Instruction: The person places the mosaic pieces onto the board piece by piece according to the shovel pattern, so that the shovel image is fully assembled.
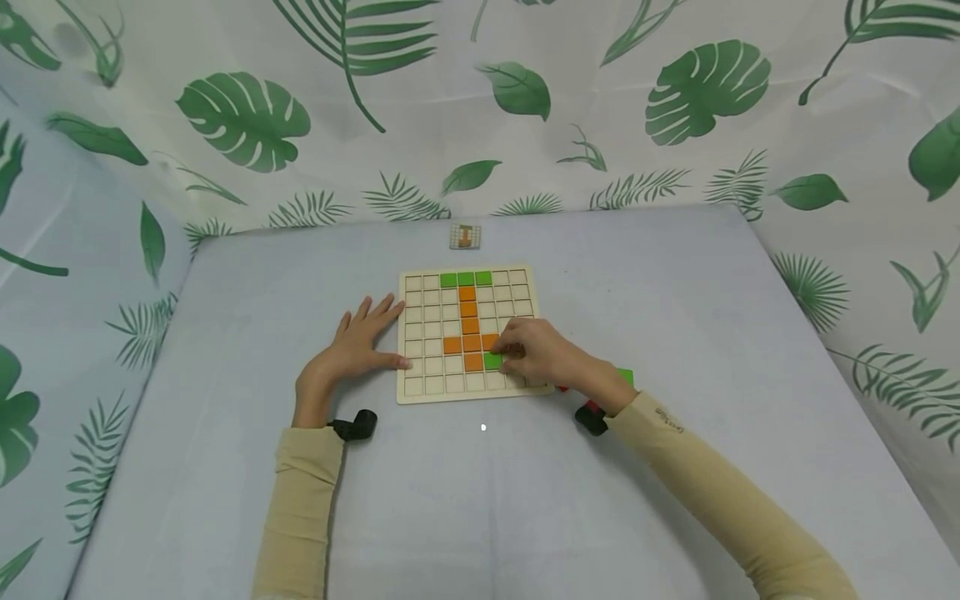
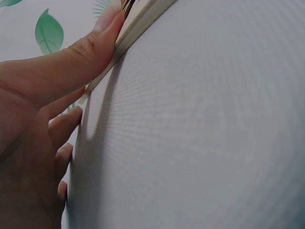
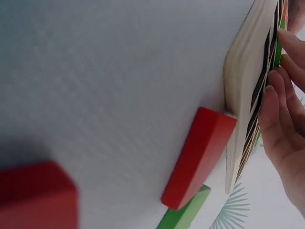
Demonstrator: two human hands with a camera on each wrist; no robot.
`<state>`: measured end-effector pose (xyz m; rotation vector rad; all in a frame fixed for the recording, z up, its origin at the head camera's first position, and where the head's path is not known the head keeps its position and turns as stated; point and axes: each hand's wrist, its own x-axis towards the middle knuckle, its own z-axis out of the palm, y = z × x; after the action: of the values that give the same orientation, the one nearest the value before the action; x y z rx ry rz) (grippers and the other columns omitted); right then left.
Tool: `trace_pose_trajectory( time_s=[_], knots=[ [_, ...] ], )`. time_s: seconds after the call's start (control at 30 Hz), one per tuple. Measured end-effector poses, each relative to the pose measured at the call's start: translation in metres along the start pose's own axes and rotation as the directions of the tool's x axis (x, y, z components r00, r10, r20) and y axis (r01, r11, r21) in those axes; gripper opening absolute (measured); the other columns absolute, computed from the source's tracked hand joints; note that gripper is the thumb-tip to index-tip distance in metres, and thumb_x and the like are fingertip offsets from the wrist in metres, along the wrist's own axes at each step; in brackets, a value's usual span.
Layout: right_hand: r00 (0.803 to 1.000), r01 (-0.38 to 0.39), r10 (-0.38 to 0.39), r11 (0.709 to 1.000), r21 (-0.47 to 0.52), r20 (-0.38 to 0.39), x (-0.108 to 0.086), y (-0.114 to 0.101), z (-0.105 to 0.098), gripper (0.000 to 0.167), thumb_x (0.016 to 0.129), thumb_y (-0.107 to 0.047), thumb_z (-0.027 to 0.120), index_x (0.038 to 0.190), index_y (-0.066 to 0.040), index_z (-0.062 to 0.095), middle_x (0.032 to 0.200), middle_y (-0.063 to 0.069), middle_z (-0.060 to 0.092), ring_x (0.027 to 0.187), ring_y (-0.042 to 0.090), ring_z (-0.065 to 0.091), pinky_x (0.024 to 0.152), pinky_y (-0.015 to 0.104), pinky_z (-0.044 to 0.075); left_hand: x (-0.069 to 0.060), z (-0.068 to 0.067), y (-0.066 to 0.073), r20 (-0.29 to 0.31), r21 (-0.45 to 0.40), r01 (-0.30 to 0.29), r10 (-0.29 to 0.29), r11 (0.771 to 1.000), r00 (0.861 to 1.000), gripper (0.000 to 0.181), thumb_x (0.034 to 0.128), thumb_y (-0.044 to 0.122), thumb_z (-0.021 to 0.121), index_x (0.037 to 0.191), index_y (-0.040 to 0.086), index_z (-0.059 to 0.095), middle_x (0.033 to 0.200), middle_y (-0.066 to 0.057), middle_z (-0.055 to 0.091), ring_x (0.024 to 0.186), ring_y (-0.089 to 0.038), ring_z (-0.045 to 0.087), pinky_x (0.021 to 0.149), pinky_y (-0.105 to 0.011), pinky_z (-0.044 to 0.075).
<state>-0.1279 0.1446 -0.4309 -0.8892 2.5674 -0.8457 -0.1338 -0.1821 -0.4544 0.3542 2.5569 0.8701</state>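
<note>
A pale wooden grid board (image 1: 435, 386) lies on the table. Orange tiles (image 1: 468, 309) form a cross-like column on it, with green tiles (image 1: 466, 279) in a row at its top. My right hand (image 1: 542, 348) is over the board's lower right part, its fingertips and thumb pinching a green tile (image 1: 492, 362) beside the lowest orange one. In the right wrist view that green tile (image 3: 278, 53) is partly covered by the fingers. At the board's left edge rests my left hand (image 1: 354, 346), fingers spread, the thumb (image 2: 90, 55) lying on the rim.
A small pattern card (image 1: 465, 237) lies behind the board. Right of the board are a red block (image 3: 200, 157), a green block (image 3: 185, 212) and another red block (image 3: 38, 198), mostly hidden under the right wrist in the head view. A leaf-print cloth (image 1: 465, 158) hangs behind.
</note>
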Motion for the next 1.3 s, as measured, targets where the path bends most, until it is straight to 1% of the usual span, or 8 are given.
trace_pose_trajectory(
  time_s=[0.23,0.47,0.63,0.8,1.03,1.3],
  knots=[
    [1.000,-0.001,0.001,1.000,0.012,0.005,-0.004,0.002,-0.003,0.025,0.086,-0.006,0.082,0.111,-0.003,0.079,0.107,0.006,0.074,0.095,0.017,0.066,0.085,0.033,0.057,0.000,0.001,-0.001,0.000,0.006,0.002,-0.002,1.000,1.000,0.104,0.0871,0.041,0.081,0.166,0.012,0.019,0.174,-0.013,0.006,0.160,-0.038,-0.012,0.125,-0.061,-0.013],
    [1.000,0.016,-0.016,1.000,0.020,-0.005,-0.011,0.004,-0.007,0.025,0.087,-0.007,0.081,0.112,-0.002,0.078,0.104,0.005,0.074,0.089,0.016,0.065,0.080,0.031,0.057,0.000,0.001,-0.003,0.001,0.011,-0.003,0.003,1.000,1.000,0.105,0.0869,0.041,0.081,0.166,0.013,0.019,0.174,-0.011,0.006,0.160,-0.037,-0.011,0.126,-0.060,-0.013],
    [1.000,0.015,-0.015,0.999,0.044,-0.012,-0.017,0.006,-0.011,0.024,0.088,-0.005,0.078,0.112,-0.002,0.078,0.102,0.005,0.074,0.089,0.017,0.067,0.079,0.032,0.058,-0.001,0.002,-0.004,0.002,0.011,-0.004,0.004,1.000,1.000,0.105,0.0866,0.041,0.081,0.166,0.014,0.019,0.174,-0.010,0.006,0.160,-0.035,-0.011,0.126,-0.059,-0.012],
    [0.999,0.016,-0.014,0.998,0.057,-0.038,-0.027,0.011,-0.016,0.021,0.089,-0.002,0.076,0.110,-0.003,0.077,0.102,0.005,0.075,0.089,0.017,0.067,0.080,0.034,0.059,-0.002,0.000,-0.003,0.009,0.002,-0.014,0.014,1.000,1.000,0.104,0.0874,0.041,0.081,0.166,0.013,0.018,0.174,-0.010,0.006,0.160,-0.035,-0.012,0.126,-0.059,-0.013],
    [0.998,-0.008,0.010,0.999,0.052,-0.055,-0.040,0.015,-0.023,0.022,0.087,-0.001,0.078,0.110,0.000,0.076,0.102,0.007,0.075,0.088,0.017,0.067,0.077,0.031,0.059,-0.001,-0.001,-0.001,0.008,0.007,-0.011,0.011,1.000,1.000,0.104,0.0875,0.043,0.080,0.166,0.013,0.019,0.174,-0.011,0.006,0.160,-0.036,-0.011,0.126,-0.060,-0.012],
    [0.996,-0.059,0.061,0.998,0.031,-0.068,-0.056,0.023,-0.029,0.022,0.089,-0.002,0.076,0.110,-0.002,0.076,0.101,0.004,0.074,0.089,0.015,0.065,0.077,0.030,0.058,-0.001,0.000,-0.001,0.009,-0.001,-0.013,0.013,1.000,1.000,0.104,0.0875,0.043,0.080,0.166,0.013,0.019,0.174,-0.011,0.006,0.160,-0.036,-0.011,0.126,-0.060,-0.012]
  ],
)
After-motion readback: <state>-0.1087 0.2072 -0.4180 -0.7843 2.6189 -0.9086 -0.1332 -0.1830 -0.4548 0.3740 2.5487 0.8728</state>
